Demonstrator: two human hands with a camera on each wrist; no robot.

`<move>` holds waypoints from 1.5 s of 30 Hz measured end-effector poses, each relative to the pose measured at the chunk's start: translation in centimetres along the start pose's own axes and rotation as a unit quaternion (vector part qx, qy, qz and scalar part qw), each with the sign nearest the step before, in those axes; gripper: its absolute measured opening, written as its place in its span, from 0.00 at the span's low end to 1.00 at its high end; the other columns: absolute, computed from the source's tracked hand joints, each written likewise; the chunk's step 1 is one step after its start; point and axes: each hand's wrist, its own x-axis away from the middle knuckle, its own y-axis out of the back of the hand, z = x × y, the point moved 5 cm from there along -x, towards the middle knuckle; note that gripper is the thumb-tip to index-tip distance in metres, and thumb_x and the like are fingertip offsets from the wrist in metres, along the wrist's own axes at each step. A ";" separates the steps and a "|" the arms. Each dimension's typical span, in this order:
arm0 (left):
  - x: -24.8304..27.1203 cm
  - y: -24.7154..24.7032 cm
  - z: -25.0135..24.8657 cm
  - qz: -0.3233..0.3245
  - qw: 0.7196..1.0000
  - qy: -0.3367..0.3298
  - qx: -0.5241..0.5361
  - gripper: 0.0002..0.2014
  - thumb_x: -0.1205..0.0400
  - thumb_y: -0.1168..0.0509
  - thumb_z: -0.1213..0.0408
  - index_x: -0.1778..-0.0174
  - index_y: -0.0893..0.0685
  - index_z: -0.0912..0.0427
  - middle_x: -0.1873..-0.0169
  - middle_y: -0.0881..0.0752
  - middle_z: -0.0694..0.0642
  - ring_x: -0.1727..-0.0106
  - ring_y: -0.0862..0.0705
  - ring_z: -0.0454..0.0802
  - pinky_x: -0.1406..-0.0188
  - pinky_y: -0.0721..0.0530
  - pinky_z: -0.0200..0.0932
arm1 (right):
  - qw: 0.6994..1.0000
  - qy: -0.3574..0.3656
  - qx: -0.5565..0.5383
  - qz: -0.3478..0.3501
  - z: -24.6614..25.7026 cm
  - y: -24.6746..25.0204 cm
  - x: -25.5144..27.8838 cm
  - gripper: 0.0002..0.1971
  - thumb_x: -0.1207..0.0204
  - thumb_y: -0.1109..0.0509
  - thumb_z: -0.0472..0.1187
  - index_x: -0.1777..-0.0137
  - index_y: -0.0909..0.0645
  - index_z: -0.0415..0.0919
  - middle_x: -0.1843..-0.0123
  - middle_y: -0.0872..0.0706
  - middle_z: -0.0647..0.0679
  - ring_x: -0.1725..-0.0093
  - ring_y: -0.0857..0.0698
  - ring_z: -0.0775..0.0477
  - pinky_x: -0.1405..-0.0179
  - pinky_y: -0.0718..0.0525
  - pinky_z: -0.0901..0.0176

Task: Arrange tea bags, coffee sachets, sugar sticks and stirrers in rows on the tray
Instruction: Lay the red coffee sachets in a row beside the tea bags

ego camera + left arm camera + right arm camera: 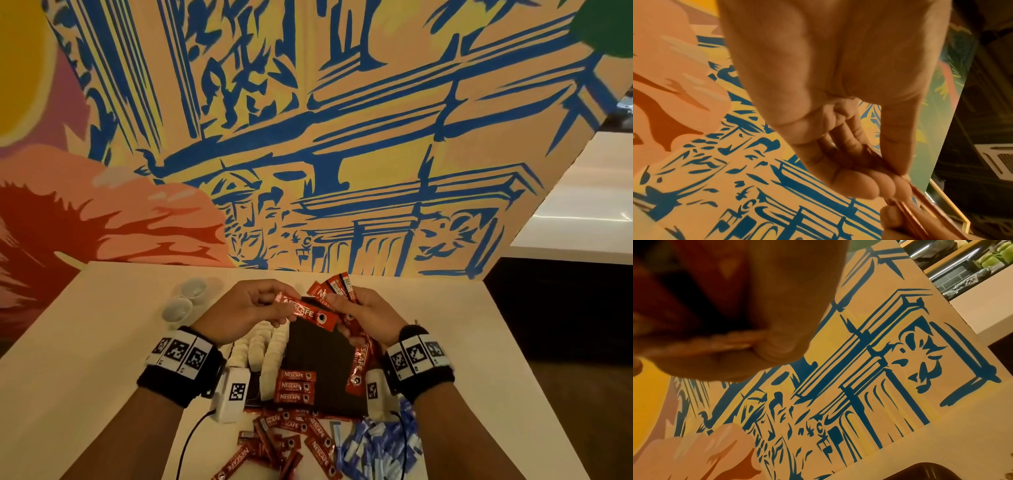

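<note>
Left fingers (274,301): we see them pinch one red foil coffee sachet (313,314), frame centre.
Right hand (368,317): grips a red sachet bundle (334,289).
Black tray (318,346): below both.

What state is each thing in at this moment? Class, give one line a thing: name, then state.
Left hand: pinches one end of a single coffee sachet, held above the tray.
Right hand: grips a bundle of coffee sachets.
Tray: dark, partly filled.
Three sachets on tray: flat, stacked in a row.
Loose sachets: scattered on the table.
Blue sticks: heaped.
</note>
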 end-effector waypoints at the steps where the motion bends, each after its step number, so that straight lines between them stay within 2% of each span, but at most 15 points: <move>1: -0.1 -0.4 0.1 0.012 1.000 0.010 0.003 0.13 0.19 0.29 0.73 0.38 0.14 0.65 0.59 0.08 0.64 0.58 0.10 0.50 0.56 0.14 0.40 | 1.000 0.008 0.017 0.003 -0.1 0.0 0.0 0.15 0.17 0.29 0.50 0.44 0.20 0.37 0.65 0.16 0.45 0.74 0.20 0.53 0.80 0.26 0.63; 6: -0.9 -2.1 0.9 0.048 0.997 0.051 -0.014 0.20 0.20 0.27 0.72 0.32 0.20 0.60 0.57 0.07 0.65 0.59 0.10 0.53 0.55 0.13 0.42 | 0.998 0.039 0.055 0.002 -0.7 0.1 -0.2 0.14 0.21 0.25 0.53 0.45 0.16 0.43 0.61 0.11 0.48 0.68 0.14 0.52 0.76 0.22 0.60; 9: -1.2 -3.0 1.1 0.045 0.997 0.062 -0.019 0.23 0.20 0.27 0.72 0.30 0.21 0.55 0.57 0.07 0.64 0.62 0.10 0.50 0.57 0.14 0.40 | 0.997 0.054 0.056 0.014 -0.9 0.2 0.0 0.07 0.19 0.25 0.46 0.49 0.16 0.44 0.65 0.10 0.54 0.69 0.13 0.58 0.75 0.20 0.67; 12: -1.3 -3.6 1.5 0.032 0.997 0.061 -0.022 0.16 0.20 0.27 0.73 0.36 0.16 0.62 0.58 0.07 0.62 0.59 0.10 0.52 0.57 0.13 0.40 | 0.996 0.052 0.067 0.030 -1.4 0.4 0.1 0.06 0.21 0.23 0.44 0.51 0.16 0.43 0.65 0.09 0.55 0.66 0.11 0.59 0.71 0.18 0.69; 16: -1.1 -4.0 2.5 0.003 0.997 0.073 -0.019 0.12 0.21 0.26 0.72 0.42 0.14 0.69 0.57 0.08 0.67 0.57 0.09 0.56 0.55 0.11 0.43 | 0.994 0.033 0.095 0.036 -2.1 0.8 0.2 0.12 0.24 0.20 0.45 0.49 0.14 0.38 0.57 0.07 0.47 0.57 0.07 0.48 0.54 0.11 0.52; 18: -1.1 -4.3 2.8 0.004 0.997 0.077 -0.011 0.11 0.20 0.26 0.71 0.43 0.14 0.70 0.56 0.08 0.68 0.54 0.09 0.59 0.54 0.11 0.43 | 0.995 0.034 0.088 0.041 -2.2 0.9 0.2 0.10 0.24 0.20 0.42 0.51 0.14 0.37 0.59 0.08 0.49 0.59 0.09 0.51 0.56 0.13 0.57; 20: -1.1 -4.4 3.3 0.006 0.997 0.083 0.007 0.10 0.18 0.28 0.69 0.44 0.13 0.69 0.56 0.08 0.66 0.55 0.09 0.57 0.55 0.11 0.42 | 0.994 0.029 0.093 0.039 -2.4 1.0 -0.1 0.16 0.26 0.18 0.44 0.50 0.15 0.32 0.58 0.08 0.42 0.59 0.11 0.46 0.58 0.16 0.52; 23: -1.7 -3.9 4.4 -0.026 0.995 0.091 0.026 0.09 0.16 0.30 0.67 0.46 0.12 0.69 0.60 0.09 0.65 0.60 0.11 0.54 0.58 0.12 0.40 | 0.996 0.011 0.080 0.041 -3.1 0.8 -1.1 0.32 0.36 0.15 0.55 0.45 0.17 0.27 0.49 0.12 0.26 0.56 0.15 0.32 0.55 0.23 0.42; 25: -2.3 -3.5 5.4 -0.054 0.994 0.092 0.031 0.08 0.17 0.30 0.68 0.48 0.11 0.70 0.64 0.11 0.64 0.63 0.11 0.50 0.61 0.12 0.38 | 0.996 0.000 0.077 0.039 -3.7 0.6 -1.8 0.36 0.37 0.15 0.57 0.44 0.18 0.26 0.51 0.13 0.25 0.59 0.15 0.27 0.58 0.22 0.44; 28: -3.2 -2.6 7.4 -0.092 0.989 0.100 0.056 0.10 0.16 0.31 0.69 0.46 0.12 0.74 0.66 0.11 0.60 0.66 0.13 0.46 0.63 0.13 0.36 | 0.998 -0.029 0.059 0.006 -5.2 1.3 -2.8 0.25 0.27 0.19 0.51 0.48 0.18 0.27 0.68 0.19 0.37 0.73 0.23 0.45 0.76 0.27 0.58; 30: -3.6 -1.9 9.1 -0.122 0.983 0.112 0.082 0.10 0.16 0.31 0.69 0.46 0.12 0.74 0.65 0.12 0.61 0.66 0.14 0.46 0.62 0.13 0.36 | 0.997 -0.060 0.042 -0.007 -6.7 1.8 -3.5 0.19 0.24 0.20 0.50 0.50 0.16 0.33 0.71 0.22 0.44 0.76 0.27 0.51 0.79 0.31 0.62; 36: -4.3 -1.6 15.5 -0.164 0.960 0.192 0.120 0.10 0.16 0.30 0.68 0.49 0.12 0.74 0.67 0.12 0.60 0.67 0.14 0.48 0.64 0.12 0.36 | 0.988 -0.141 0.058 -0.038 -11.0 1.7 -6.2 0.13 0.25 0.19 0.45 0.52 0.15 0.36 0.74 0.22 0.50 0.77 0.27 0.55 0.78 0.29 0.62; 41: -4.9 -1.2 19.7 -0.143 0.945 0.272 0.115 0.08 0.17 0.28 0.64 0.46 0.10 0.64 0.56 0.09 0.66 0.60 0.11 0.52 0.57 0.08 0.43 | 0.974 -0.194 0.108 -0.038 -14.3 1.7 -8.5 0.13 0.24 0.20 0.46 0.55 0.16 0.36 0.71 0.19 0.47 0.76 0.24 0.54 0.75 0.24 0.62; 43: -5.4 -0.6 20.8 -0.143 0.943 0.284 0.095 0.08 0.16 0.28 0.63 0.47 0.09 0.63 0.54 0.08 0.64 0.57 0.10 0.52 0.53 0.08 0.45 | 0.970 -0.196 0.142 -0.035 -15.3 1.8 -9.5 0.13 0.24 0.21 0.46 0.55 0.16 0.36 0.68 0.16 0.48 0.73 0.20 0.54 0.71 0.21 0.64; 45: -5.9 0.3 21.6 -0.160 0.942 0.282 0.082 0.07 0.16 0.29 0.65 0.48 0.10 0.65 0.59 0.09 0.60 0.60 0.10 0.49 0.59 0.09 0.39 | 0.969 -0.192 0.152 -0.041 -16.3 1.8 -10.5 0.09 0.24 0.21 0.45 0.55 0.15 0.40 0.61 0.12 0.48 0.65 0.15 0.51 0.63 0.17 0.61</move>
